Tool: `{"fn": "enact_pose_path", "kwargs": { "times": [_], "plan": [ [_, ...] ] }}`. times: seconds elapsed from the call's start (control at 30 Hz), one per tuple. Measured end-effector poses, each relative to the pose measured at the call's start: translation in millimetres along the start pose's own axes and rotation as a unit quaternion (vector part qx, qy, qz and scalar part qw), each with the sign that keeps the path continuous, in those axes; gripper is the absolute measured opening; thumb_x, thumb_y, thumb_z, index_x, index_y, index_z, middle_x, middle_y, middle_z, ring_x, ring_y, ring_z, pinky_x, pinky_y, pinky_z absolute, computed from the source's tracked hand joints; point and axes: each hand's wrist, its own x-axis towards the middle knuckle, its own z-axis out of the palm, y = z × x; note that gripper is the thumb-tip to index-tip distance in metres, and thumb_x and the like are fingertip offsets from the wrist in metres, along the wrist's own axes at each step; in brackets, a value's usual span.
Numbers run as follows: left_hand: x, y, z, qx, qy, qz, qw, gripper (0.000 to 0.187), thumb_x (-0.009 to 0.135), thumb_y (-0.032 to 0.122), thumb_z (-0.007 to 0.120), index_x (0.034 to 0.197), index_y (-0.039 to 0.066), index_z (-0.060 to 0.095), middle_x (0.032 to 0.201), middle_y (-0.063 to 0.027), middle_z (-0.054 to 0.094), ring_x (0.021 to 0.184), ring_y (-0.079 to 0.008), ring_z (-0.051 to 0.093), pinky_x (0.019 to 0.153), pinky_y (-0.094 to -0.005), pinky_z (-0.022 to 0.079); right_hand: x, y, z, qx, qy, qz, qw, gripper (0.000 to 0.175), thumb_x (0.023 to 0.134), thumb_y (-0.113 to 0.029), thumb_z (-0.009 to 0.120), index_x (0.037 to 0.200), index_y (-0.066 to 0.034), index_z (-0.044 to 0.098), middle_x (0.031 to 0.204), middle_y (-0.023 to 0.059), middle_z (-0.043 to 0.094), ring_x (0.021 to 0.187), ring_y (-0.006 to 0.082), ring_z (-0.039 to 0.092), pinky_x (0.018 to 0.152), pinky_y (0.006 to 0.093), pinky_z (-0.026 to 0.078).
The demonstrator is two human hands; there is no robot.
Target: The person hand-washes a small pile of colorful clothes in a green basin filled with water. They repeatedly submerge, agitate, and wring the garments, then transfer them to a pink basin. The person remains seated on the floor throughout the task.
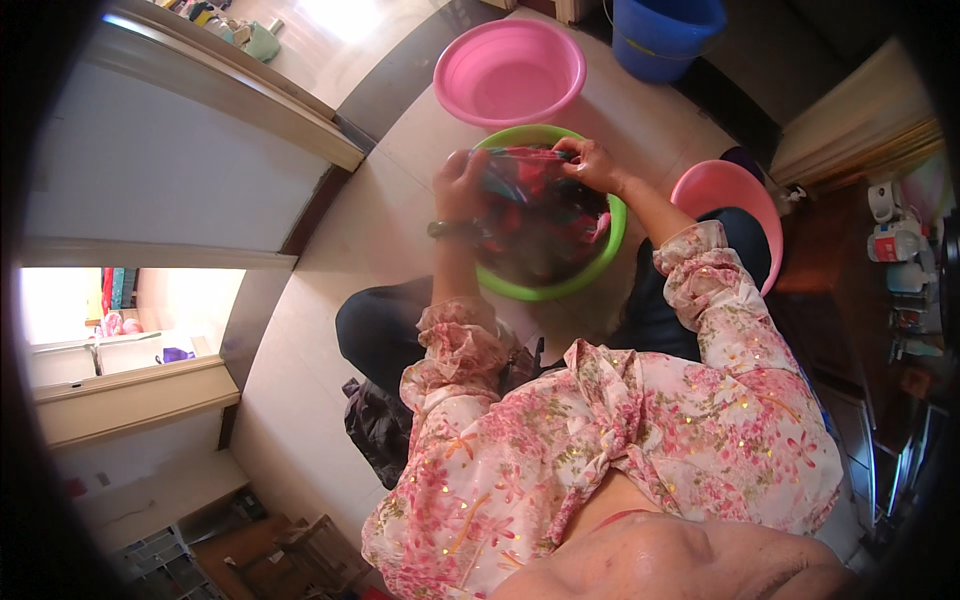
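Observation:
My left hand (460, 184), with a dark bangle at the wrist, grips one side of a red and green patterned cloth (534, 171). On the other side, the fingers of my right hand (589, 161) pinch the cloth's upper edge. The cloth is stretched between both hands over a lime green basin (616, 240). Inside the basin lies more dark and red fabric (547, 244), which looks wet. The lower part of the held cloth merges with the fabric below, so its end cannot be made out.
A pink basin (510, 71) stands on the tiled floor just beyond the green one. Farther back at the right is a blue bucket (660, 37). A salmon-pink basin (731, 187) sits beside my right knee. Bottles (896, 244) stand by a wooden cabinet (817, 247) at the right.

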Motion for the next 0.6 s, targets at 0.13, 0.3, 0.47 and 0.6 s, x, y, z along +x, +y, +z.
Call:
{"fn": "enact_pose_path", "kwargs": {
  "times": [0.13,0.3,0.47,0.6],
  "plan": [
    [3.9,-16.0,-5.0,-0.086,-0.004,0.006,0.996,0.019,0.088,0.023,0.059,0.082,0.005,0.061,0.072,0.0047,0.055,0.064,-0.0040,0.047,0.058,-0.0203,0.039,3.3,-9.5,-9.2,0.074,-0.006,0.008,0.997,0.020,0.074,-0.013,0.070,0.088,-0.0045,0.058,0.079,0.0012,0.059,0.075,0.0078,0.056,0.069,0.0239,0.046],
    [3.2,-26.7,4.9,-0.126,0.012,-0.011,0.992,0.019,0.090,0.023,0.056,0.085,0.005,0.061,0.070,0.0046,0.054,0.063,-0.0038,0.046,0.056,-0.0195,0.038,-0.5,-23.3,-7.0,0.220,-0.044,0.051,0.973,0.022,0.078,-0.016,0.069,0.093,-0.0069,0.055,0.082,-0.0011,0.057,0.074,0.0081,0.056,0.067,0.0253,0.048],
    [-1.0,-27.2,5.5,-0.054,0.026,-0.025,0.998,0.023,0.086,0.025,0.061,0.090,0.003,0.061,0.071,0.0038,0.054,0.063,-0.0040,0.046,0.055,-0.0197,0.037,4.7,-15.8,-9.5,0.396,0.051,0.043,0.916,0.018,0.083,-0.015,0.064,0.096,-0.0091,0.053,0.084,0.0001,0.058,0.073,0.0083,0.056,0.065,0.0259,0.050],
    [6.4,-57.6,6.2,-0.010,-0.044,-0.090,0.995,0.022,0.083,0.023,0.065,0.089,0.002,0.062,0.074,0.0025,0.056,0.067,-0.0048,0.049,0.059,-0.0204,0.041,17.7,28.0,-4.7,0.370,0.178,0.067,0.909,0.018,0.083,-0.016,0.064,0.096,-0.0086,0.054,0.084,0.0022,0.060,0.073,0.0104,0.057,0.065,0.0242,0.048]
  ]
}}
